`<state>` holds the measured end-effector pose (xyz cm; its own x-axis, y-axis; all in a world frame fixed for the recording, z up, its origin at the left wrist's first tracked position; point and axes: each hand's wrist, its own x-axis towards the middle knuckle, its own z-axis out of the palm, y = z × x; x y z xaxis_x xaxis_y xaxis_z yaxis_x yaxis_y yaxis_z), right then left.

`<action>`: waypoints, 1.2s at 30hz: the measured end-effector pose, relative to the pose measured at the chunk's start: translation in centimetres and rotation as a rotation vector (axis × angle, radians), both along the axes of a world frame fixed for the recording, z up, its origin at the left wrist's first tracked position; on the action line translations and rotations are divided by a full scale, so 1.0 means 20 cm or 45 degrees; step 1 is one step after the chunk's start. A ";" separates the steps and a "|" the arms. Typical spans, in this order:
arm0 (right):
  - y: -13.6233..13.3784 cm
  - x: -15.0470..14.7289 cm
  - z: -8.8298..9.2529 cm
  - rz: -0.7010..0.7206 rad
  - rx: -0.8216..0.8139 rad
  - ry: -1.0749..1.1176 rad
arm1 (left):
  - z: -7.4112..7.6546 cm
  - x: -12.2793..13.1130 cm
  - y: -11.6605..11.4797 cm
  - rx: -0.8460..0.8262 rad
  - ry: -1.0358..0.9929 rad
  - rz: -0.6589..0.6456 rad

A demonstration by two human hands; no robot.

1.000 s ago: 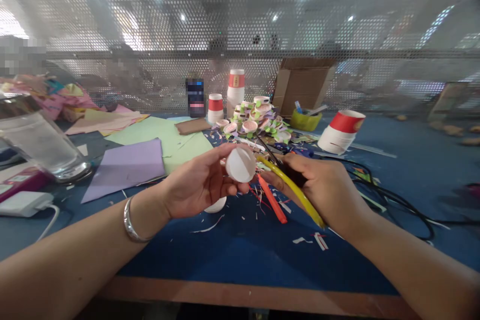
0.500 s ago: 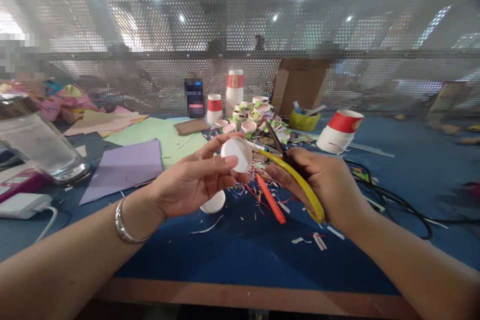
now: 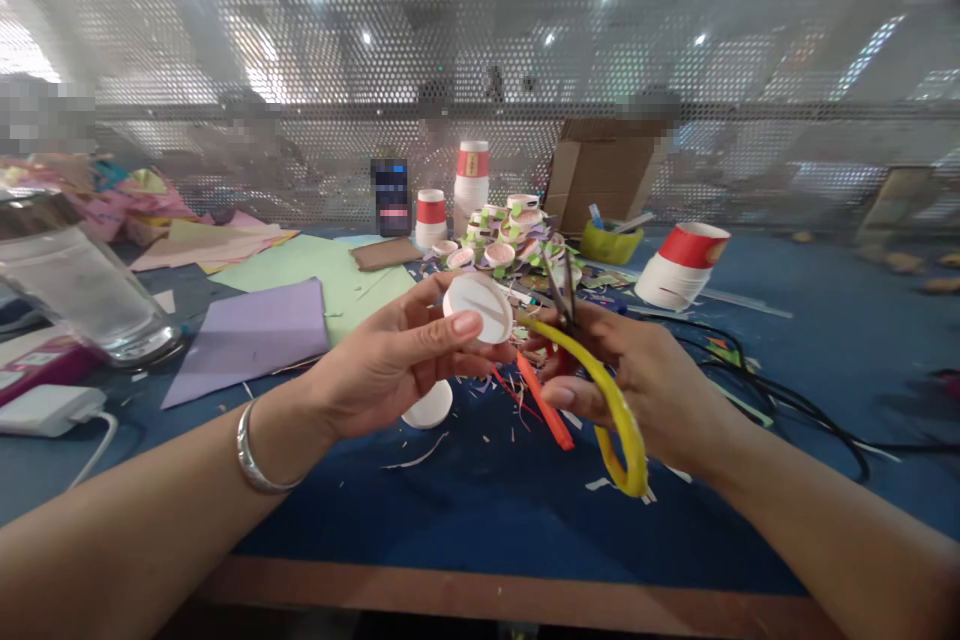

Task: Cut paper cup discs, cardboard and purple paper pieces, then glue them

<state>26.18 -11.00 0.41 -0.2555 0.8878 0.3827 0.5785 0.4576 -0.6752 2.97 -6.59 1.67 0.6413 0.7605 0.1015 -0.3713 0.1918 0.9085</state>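
Between thumb and fingers my left hand (image 3: 405, 350) grips a round white paper cup bottom (image 3: 484, 310) with a low rim, its inner face turned toward me. Just right of it, my right hand (image 3: 637, 375) is closed around yellow-handled scissors (image 3: 619, 400), whose dark blades point up and away, slightly apart. The blades are clear of the cup bottom. Under my left hand another white disc (image 3: 427, 406) lies on the blue table. An orange-red marker (image 3: 546, 405) rests among paper scraps between my hands.
Behind my hands are a pile of trimmed cup bottoms (image 3: 510, 230), stacked paper cups (image 3: 472, 185), a tilted cup stack (image 3: 682, 265) and a green container (image 3: 611, 240). Purple paper (image 3: 251, 325) and a water glass (image 3: 97, 280) are at left; black cables (image 3: 772, 390) run at right.
My right hand has turned the scissors, so the blades point more upright and a yellow handle loop hangs lower. The cup bottom in my left hand has tilted and shifted slightly right.
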 end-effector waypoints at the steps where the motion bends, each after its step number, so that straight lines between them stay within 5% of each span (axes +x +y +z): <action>1: 0.00 -0.01 0.00 0.003 0.032 -0.072 | 0.00 0.01 0.00 0.039 -0.001 -0.004; 12: -0.01 -0.02 -0.03 -0.155 0.451 -0.459 | -0.04 0.03 -0.02 0.222 -0.003 -0.040; 21: -0.01 -0.02 -0.03 -0.197 0.540 -0.525 | -0.05 0.03 -0.02 0.325 0.044 -0.008; 36: -0.01 -0.01 -0.03 -0.238 0.632 -0.589 | -0.02 0.04 -0.04 0.120 0.034 -0.001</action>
